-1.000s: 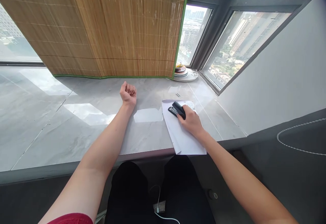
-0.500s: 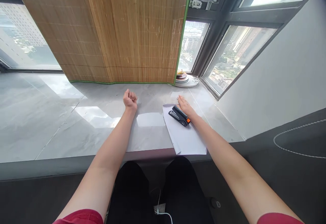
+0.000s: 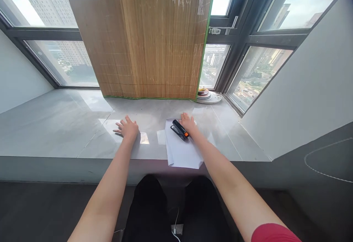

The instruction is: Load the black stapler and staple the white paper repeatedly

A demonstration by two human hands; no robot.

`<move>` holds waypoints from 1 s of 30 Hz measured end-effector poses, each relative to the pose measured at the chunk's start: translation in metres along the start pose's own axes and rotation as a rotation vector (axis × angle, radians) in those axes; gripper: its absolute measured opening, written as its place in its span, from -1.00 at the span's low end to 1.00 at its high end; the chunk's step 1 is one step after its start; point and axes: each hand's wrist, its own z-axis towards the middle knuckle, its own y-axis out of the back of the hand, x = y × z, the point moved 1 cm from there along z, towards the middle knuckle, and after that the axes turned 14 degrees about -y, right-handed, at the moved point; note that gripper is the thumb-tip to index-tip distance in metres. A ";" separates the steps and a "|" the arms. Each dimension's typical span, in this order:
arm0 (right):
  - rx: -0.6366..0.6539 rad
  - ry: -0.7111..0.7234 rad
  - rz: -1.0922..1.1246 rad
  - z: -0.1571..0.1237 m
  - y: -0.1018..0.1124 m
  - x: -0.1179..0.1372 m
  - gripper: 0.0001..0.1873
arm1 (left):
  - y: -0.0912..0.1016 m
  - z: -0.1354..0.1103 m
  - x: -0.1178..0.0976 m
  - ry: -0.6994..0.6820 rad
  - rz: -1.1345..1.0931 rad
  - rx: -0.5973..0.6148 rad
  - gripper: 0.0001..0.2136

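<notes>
My left hand (image 3: 127,128) rests on the grey tiled ledge with its fingers spread, holding nothing. Over the top right of the white paper (image 3: 183,154), my right hand (image 3: 188,123) lies flat with fingers stretched out. A black stapler (image 3: 179,129) with an orange part lies on the paper, right beside that hand's palm; I cannot tell whether they touch. The paper's lower end hangs slightly past the ledge's front edge, and my right hand hides part of its upper right side.
A bamboo blind (image 3: 160,51) hangs down to the back of the ledge (image 3: 55,124). Stacked plates (image 3: 209,97) stand in the corner by the windows. A white wall (image 3: 303,87) closes off the right side, and a white cable (image 3: 175,227) lies below between my knees.
My left hand has gone from a fist to spread fingers and moved left. The paper, stapler and right hand have shifted left along the ledge. The view has tilted up somewhat.
</notes>
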 end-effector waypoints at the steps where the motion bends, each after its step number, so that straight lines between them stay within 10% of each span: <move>1: -0.007 0.017 0.024 -0.002 -0.004 0.021 -0.37 | 0.007 -0.003 0.017 0.033 0.027 0.037 -0.40; 8: 0.008 0.149 0.139 0.002 -0.018 0.137 -0.34 | 0.018 -0.023 0.063 -0.098 0.152 0.129 -0.42; 16: 0.022 0.153 0.196 -0.001 -0.003 0.185 -0.31 | 0.010 -0.018 0.063 -0.125 0.168 0.081 -0.47; 20: -0.120 0.052 0.202 -0.010 0.036 0.141 -0.45 | 0.012 -0.020 0.062 -0.128 0.152 0.077 -0.46; 30: -0.088 -0.421 -0.027 -0.052 0.072 -0.086 -0.55 | 0.011 -0.020 0.060 -0.123 0.134 0.072 -0.47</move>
